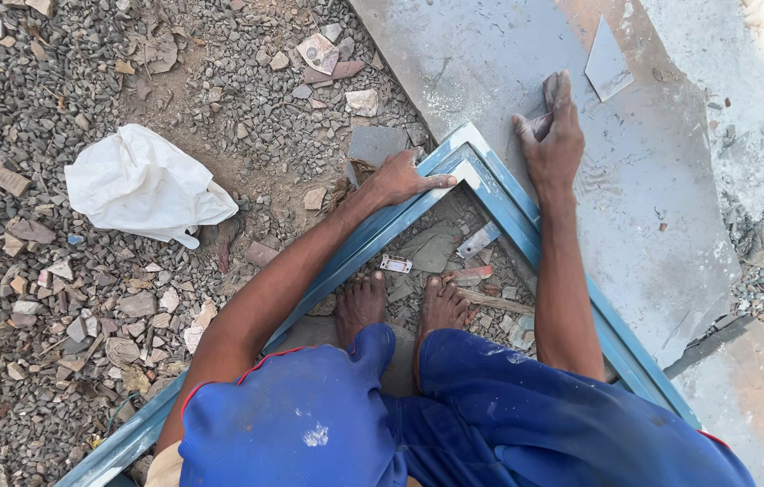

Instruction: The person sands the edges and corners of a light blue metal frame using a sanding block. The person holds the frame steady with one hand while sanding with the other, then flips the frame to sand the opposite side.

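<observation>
A blue metal frame (508,203) lies on the ground with its corner pointing away from me. My left hand (404,178) presses flat on the frame's left bar, just below that corner. My right hand (551,135) rests on a large grey slab (643,207) beyond the frame's right bar, its fingers closed on a small grey piece (548,93); I cannot tell what the piece is. My bare feet (404,302) stand inside the frame's angle, above my blue trousers.
Gravel and broken tile bits cover the ground at left. A crumpled white bag (143,185) lies there. A small white object (394,263) and scraps lie inside the frame. A triangular shard (607,63) sits on the slab.
</observation>
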